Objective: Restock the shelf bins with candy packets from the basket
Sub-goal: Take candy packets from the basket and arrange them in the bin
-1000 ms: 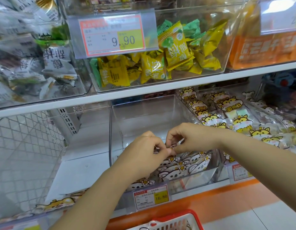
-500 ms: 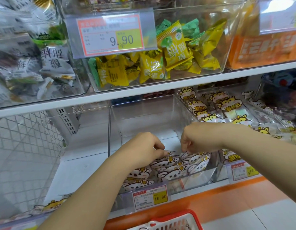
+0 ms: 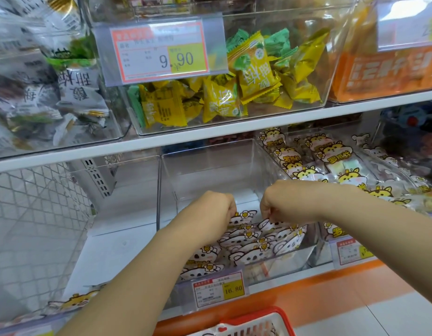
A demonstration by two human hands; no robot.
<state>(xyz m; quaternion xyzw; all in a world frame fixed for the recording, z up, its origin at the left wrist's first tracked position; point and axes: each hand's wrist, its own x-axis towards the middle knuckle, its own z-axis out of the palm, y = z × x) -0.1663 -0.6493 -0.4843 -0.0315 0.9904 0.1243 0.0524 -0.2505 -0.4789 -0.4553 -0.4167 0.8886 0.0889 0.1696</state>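
Both hands are down in the clear plastic bin (image 3: 210,166) on the lower shelf. The left hand (image 3: 211,210) curls its fingers to pinch the top edge of one of the koala-print packets (image 3: 253,241), and the right hand (image 3: 286,202) pinches the top of another just beside it. A second ago the two hands met knuckle to knuckle above the pile; they have since parted and dropped onto the row. That suggests this batch is already in and is now being straightened, not that a fresh packet is going in. The packets sit at the bin's front, overlapped like shingles behind the price tag (image 3: 218,288), while the back of the bin is bare (room for plenty more, I would judge). They are flat, glossy film pouches with ear-shaped tops, probably slippery and apt to slide over one another. The bin walls are rigid and see-through. Below waits the red-rimmed basket (image 3: 266,312); the neighbouring bin to the right holds yellow hamster-print packets (image 3: 331,154).
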